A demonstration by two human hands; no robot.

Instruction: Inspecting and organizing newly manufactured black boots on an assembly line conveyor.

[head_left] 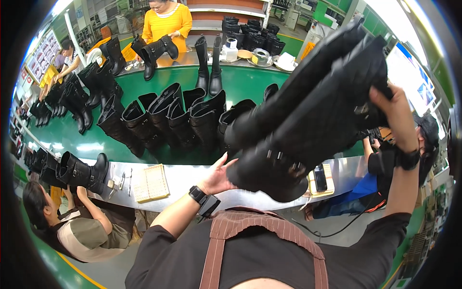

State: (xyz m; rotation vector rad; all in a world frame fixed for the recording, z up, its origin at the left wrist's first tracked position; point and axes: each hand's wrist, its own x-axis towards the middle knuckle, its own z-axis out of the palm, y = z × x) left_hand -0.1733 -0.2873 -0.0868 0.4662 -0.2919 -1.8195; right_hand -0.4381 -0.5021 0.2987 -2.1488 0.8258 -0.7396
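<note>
A person lifts a pair of tall black boots above a green conveyor belt.

At left, a seated worker's black boots (83, 172) rest on the metal bench (180, 178). More boots (163, 120) stand on the belt (240, 82). The left hand (219, 176), fingers spread, touches the raised pair (308, 111) at its shaft end; the right hand (394, 113) grips the soles.

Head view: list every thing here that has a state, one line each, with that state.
Pair of black boots: lifted off the belt, tilted, soles up and to the right.
Left hand: open, palm against the boots' lower end.
Right hand: gripping the boots' upper end.
Boots on the green belt: standing upright in a row.
Boot at the left worker: lying on its side on the metal ledge.
</note>
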